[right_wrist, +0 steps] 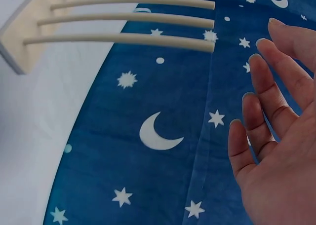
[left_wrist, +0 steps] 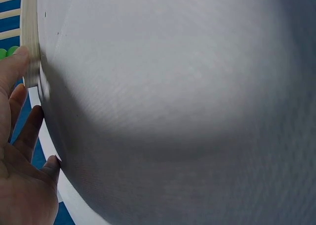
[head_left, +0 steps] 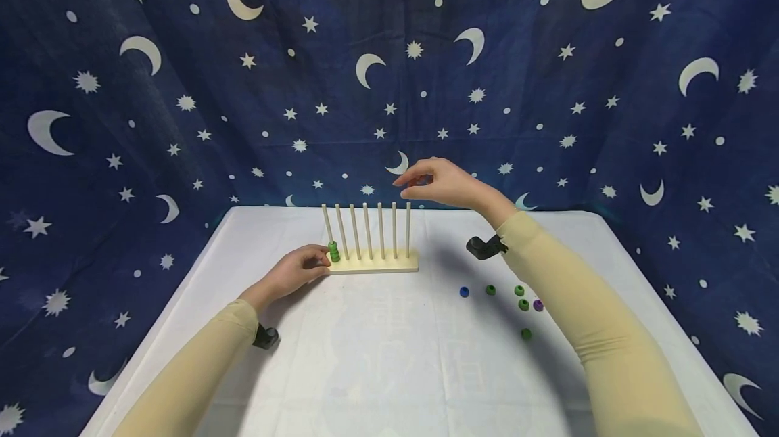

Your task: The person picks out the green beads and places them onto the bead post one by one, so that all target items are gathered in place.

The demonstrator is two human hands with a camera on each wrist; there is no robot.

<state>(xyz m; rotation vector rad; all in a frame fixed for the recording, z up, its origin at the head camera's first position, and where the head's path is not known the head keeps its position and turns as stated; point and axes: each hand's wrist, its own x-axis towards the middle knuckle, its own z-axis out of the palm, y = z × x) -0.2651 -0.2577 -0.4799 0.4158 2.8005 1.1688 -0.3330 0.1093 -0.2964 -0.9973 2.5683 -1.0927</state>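
A wooden peg rack (head_left: 374, 265) with a row of several upright rods stands toward the back of the white table. Green beads (head_left: 334, 252) are stacked at the foot of its leftmost rod. My left hand (head_left: 296, 269) grips the left end of the base; in the left wrist view the thumb (left_wrist: 19, 62) lies against the base beside the beads. Above and to the right of the rod tops hovers my right hand (head_left: 441, 183). Its fingers (right_wrist: 264, 82) are loosely bent, apart from the thumb, and hold nothing in the right wrist view.
Loose beads lie on the table at the right, below the right forearm: a blue bead (head_left: 464, 292), a purple bead (head_left: 538, 305) and several green beads (head_left: 523, 304). A dark blue cloth (head_left: 328, 72) with moons and stars hangs behind the table (head_left: 377, 356).
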